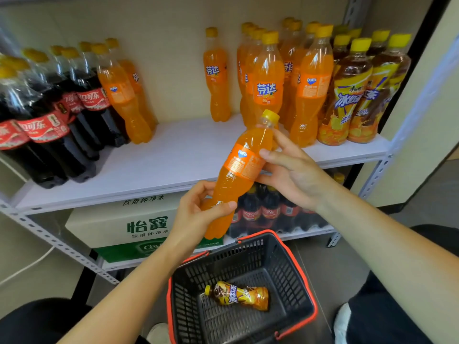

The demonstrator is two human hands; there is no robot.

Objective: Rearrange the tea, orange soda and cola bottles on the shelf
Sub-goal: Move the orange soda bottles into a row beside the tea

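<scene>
An orange soda bottle [238,170] with a yellow cap is tilted in front of the white shelf [173,155]. My left hand [196,212] grips its lower body and my right hand [290,170] holds it near the label. On the shelf, cola bottles [44,120] stand at the left with two orange sodas [124,95] beside them. One orange soda [216,75] stands alone at the back, several more [285,78] stand right of middle, and tea bottles [357,95] fill the right end.
A black basket with red rim [308,276] sits on the floor below, one tea bottle [238,295] lying inside. The lower shelf carries a water carton [129,222] and packed cola bottles [268,209]. A metal upright [375,177] stands at the right.
</scene>
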